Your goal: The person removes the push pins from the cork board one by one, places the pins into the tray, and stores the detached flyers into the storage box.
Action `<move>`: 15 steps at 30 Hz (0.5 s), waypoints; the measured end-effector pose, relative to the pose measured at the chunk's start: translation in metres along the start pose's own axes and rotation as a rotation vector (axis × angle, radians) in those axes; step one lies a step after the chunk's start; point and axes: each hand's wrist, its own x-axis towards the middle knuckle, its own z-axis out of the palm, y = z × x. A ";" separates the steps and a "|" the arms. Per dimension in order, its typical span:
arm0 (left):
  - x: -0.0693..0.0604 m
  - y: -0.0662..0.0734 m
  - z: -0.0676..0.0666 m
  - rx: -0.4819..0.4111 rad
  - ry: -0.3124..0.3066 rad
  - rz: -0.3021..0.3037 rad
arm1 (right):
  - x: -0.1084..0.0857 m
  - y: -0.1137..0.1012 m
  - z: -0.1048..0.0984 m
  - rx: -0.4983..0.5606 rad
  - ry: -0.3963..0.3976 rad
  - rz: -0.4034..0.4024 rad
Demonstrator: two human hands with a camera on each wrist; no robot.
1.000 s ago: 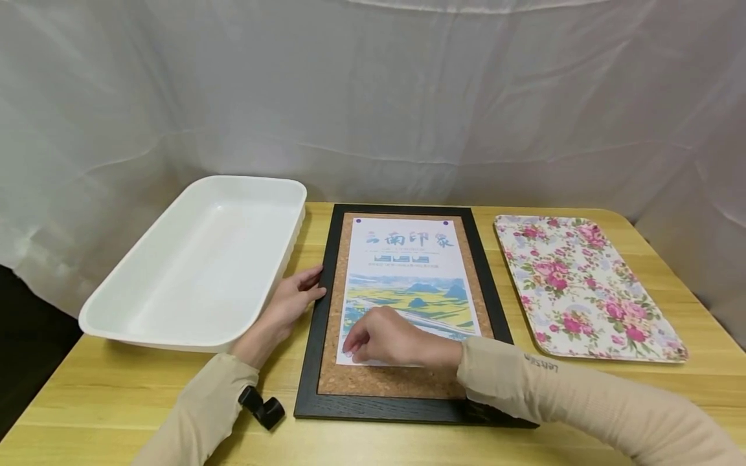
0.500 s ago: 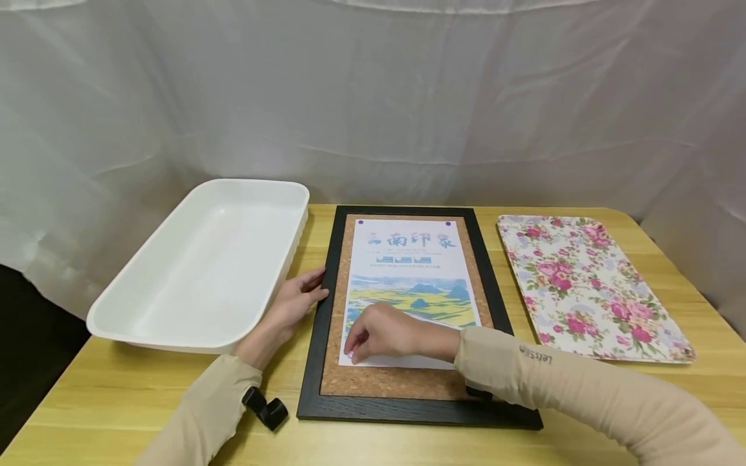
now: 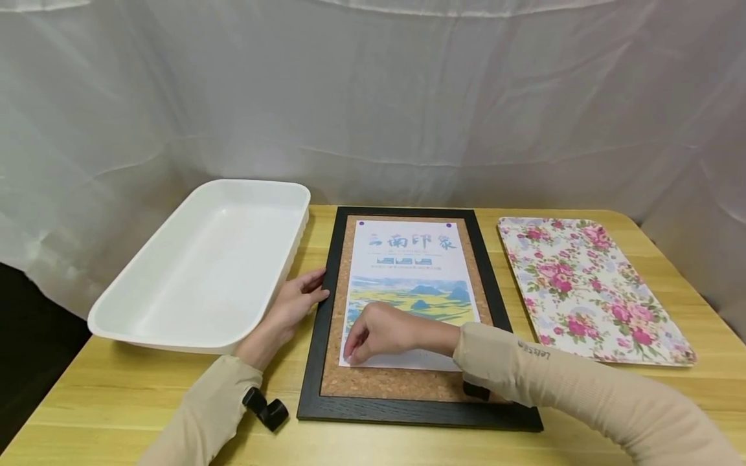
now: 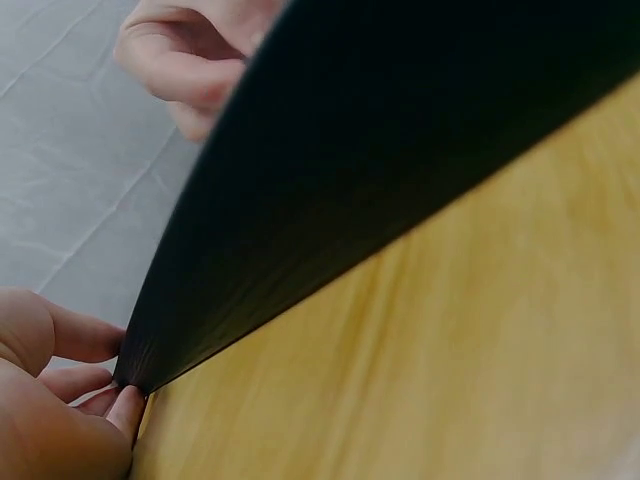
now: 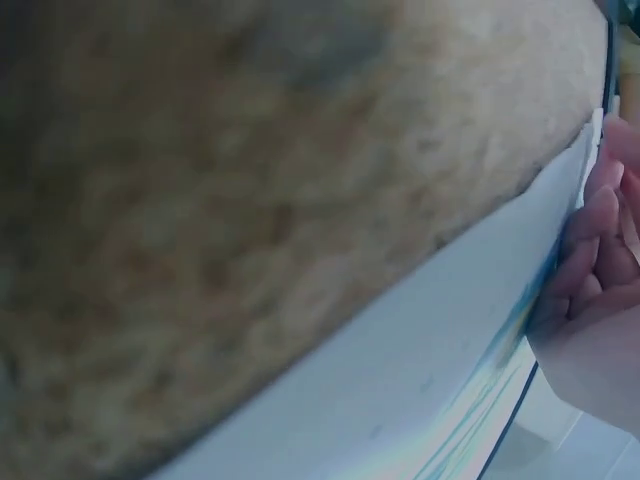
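Observation:
A black-framed cork board (image 3: 402,387) lies on the table, with a printed paper poster (image 3: 402,252) on it. Purple push pins (image 3: 361,223) sit at both upper corners of the poster. At its lower-left corner, my right hand (image 3: 381,333) pinches a tiny thing, apparently a push pin, which the fingertips hide. The right wrist view shows these curled fingers (image 5: 590,240) against the paper's edge. My left hand (image 3: 291,307) touches the frame's left side with fingertips and thumb; in the left wrist view its fingers (image 4: 85,335) meet the black frame's edge (image 4: 230,230).
A deep white tray (image 3: 198,265) stands at the left, its right rim overhanging my left wrist. Right of the board lies a floral tray (image 3: 588,291). A pale curtain (image 3: 396,97) hangs behind the wooden table (image 3: 105,414).
The whole scene has shifted slightly right and down in the head view. My right hand stays at the poster's lower-left corner, and my left hand stays at the frame's side.

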 end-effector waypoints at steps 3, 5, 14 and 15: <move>0.000 -0.001 0.000 -0.001 -0.001 -0.004 | 0.000 -0.001 -0.002 0.064 -0.013 0.030; 0.000 -0.001 0.000 -0.002 -0.003 -0.006 | 0.000 -0.001 -0.004 0.094 -0.002 0.055; 0.000 -0.002 0.000 -0.010 -0.001 -0.004 | -0.001 0.003 -0.012 0.143 0.061 0.087; 0.000 -0.002 0.000 -0.012 0.001 -0.004 | -0.001 0.003 -0.013 0.150 0.064 0.087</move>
